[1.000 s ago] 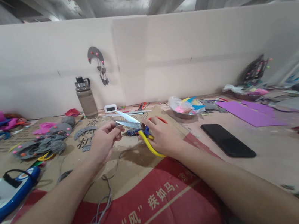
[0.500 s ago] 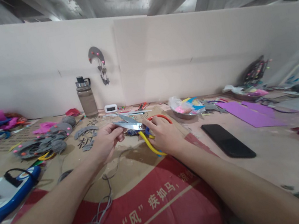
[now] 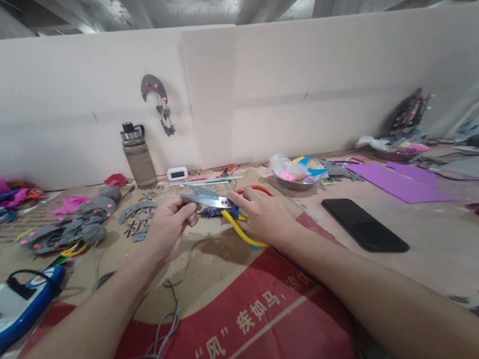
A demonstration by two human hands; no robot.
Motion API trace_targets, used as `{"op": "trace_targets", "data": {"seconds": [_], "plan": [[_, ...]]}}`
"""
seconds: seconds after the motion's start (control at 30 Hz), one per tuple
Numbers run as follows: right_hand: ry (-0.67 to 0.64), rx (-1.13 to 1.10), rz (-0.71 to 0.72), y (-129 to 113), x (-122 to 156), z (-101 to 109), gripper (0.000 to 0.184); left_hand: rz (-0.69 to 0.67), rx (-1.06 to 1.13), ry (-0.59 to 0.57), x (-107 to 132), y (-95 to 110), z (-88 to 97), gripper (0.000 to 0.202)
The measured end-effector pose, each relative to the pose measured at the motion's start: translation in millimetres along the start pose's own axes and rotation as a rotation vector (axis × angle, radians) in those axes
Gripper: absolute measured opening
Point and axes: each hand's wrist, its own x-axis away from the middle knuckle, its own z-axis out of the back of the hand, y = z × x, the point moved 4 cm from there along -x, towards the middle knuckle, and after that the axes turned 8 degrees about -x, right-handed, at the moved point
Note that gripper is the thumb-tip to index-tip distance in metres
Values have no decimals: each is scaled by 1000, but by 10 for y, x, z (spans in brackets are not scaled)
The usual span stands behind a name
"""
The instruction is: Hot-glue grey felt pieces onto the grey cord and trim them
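My right hand (image 3: 265,213) is closed around the handles of a pair of scissors (image 3: 209,199), one handle yellow and the other red. Their metal blades point left and stand a little apart. At the blade tips, my left hand (image 3: 175,220) has its thumb and fingers pinched together. What it pinches is too small or hidden to make out. A dark blue bundle (image 3: 212,212) lies just behind the blades, partly covered. Grey cord (image 3: 169,283) trails over the cardboard (image 3: 217,268) below my hands.
Grey felt pieces with pink pins (image 3: 69,227) lie left, near a blue power strip (image 3: 23,305). A bottle (image 3: 139,159) and small white clock (image 3: 177,173) stand by the wall. On the right are a metal bowl (image 3: 297,184), black phone (image 3: 365,225) and purple sheets (image 3: 398,181).
The scissors' handles have come slightly closer together and the blades have narrowed a little. My left hand has stayed almost in place.
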Motion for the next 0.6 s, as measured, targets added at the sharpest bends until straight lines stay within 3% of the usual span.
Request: {"op": "trace_targets", "data": {"seconds": [0.17,0.4,0.6], "plan": [[-16,-39,1,-9,4,-9,41,6,-21,-3,-4,-20,14,9],[12,-392,-93,73,-27,-71,37,-8,-41,66,-12,17,51,10],[46,-217,-30,30,-2,-61,41,-17,-80,63,-5,32,45,4]]}}
